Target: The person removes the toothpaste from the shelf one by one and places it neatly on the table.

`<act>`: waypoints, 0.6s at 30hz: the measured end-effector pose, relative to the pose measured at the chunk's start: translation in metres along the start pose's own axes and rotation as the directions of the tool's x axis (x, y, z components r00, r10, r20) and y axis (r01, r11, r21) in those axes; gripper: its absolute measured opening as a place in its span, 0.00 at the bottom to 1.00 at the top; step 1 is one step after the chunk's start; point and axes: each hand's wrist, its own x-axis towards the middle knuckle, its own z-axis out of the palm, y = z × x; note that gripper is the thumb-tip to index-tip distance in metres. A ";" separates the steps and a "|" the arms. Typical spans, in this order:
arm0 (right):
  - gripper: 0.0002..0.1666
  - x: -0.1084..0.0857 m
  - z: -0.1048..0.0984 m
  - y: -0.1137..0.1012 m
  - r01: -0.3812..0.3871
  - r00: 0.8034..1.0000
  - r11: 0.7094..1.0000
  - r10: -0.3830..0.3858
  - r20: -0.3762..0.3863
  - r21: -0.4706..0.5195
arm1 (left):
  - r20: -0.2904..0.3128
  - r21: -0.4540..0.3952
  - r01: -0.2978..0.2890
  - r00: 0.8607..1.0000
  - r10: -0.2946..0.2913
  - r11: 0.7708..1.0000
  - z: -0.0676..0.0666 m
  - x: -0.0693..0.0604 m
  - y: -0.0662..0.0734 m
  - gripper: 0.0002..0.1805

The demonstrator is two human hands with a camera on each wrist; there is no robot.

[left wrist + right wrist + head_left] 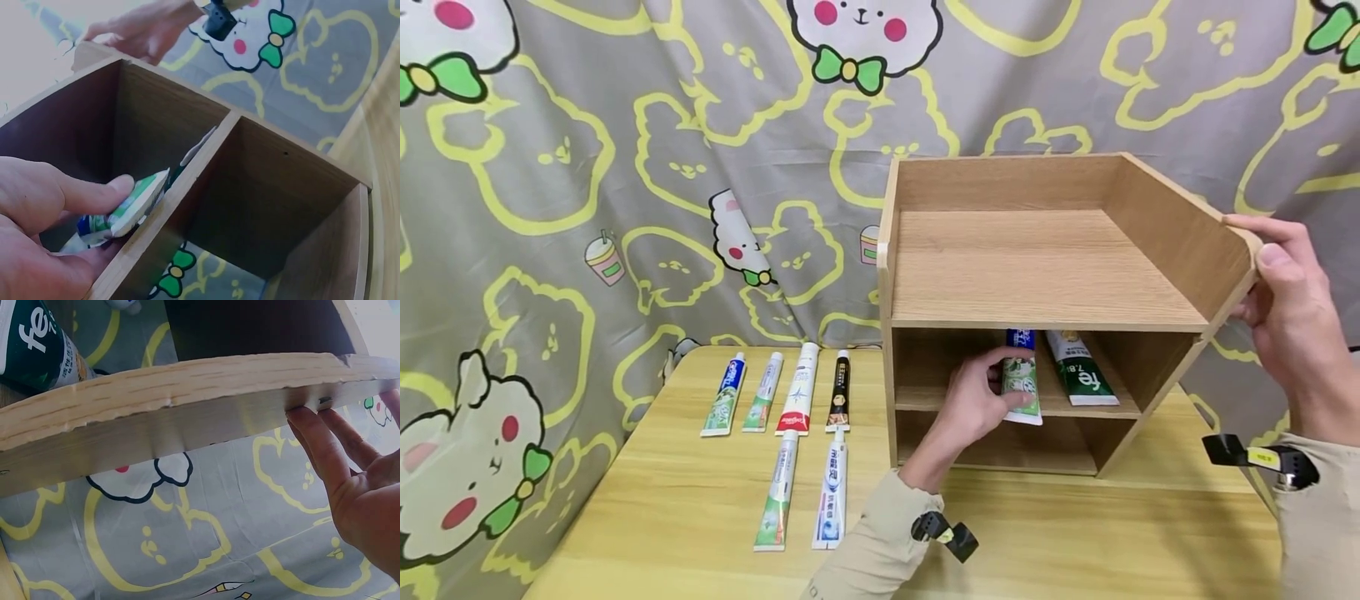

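My left hand pinches a green, white and blue toothpaste tube between thumb and fingers, inside the middle compartment of a small wooden desktop shelf. In the left wrist view the same tube's flat end shows at the divider's front edge, partly covered by the thumb. Beside it on that level lies a dark green and white toothpaste tube. My right hand grips the shelf's right side panel near its upper front corner. From the right wrist, its fingertips touch the panel's outer face.
Left of the shelf, several toothpaste tubes lie on the wooden table: a back row including a red and white tube and a black tube, and two nearer, one blue and white. A patterned curtain hangs behind.
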 end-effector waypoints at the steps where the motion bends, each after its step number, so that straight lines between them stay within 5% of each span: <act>1: 0.22 0.000 0.000 0.000 -0.001 1.000 1.000 0.000 0.005 0.006 | 0.004 -0.020 0.005 1.000 -0.005 1.000 0.000 -0.001 0.000 0.28; 6: 0.22 0.001 -0.001 0.001 0.001 1.000 0.999 -0.002 0.020 0.047 | 0.031 -0.109 0.018 0.999 -0.015 0.994 -0.003 -0.006 -0.001 0.29; 13: 0.22 0.002 -0.001 0.001 0.006 0.999 0.998 -0.008 0.038 0.057 | 0.050 -0.161 -0.110 0.992 0.120 0.981 -0.006 -0.012 -0.007 0.18; 18: 0.22 0.002 -0.001 0.002 0.000 0.999 0.996 -0.004 0.048 0.084 | 0.062 -0.193 -0.141 0.986 0.156 0.971 -0.008 -0.016 -0.011 0.19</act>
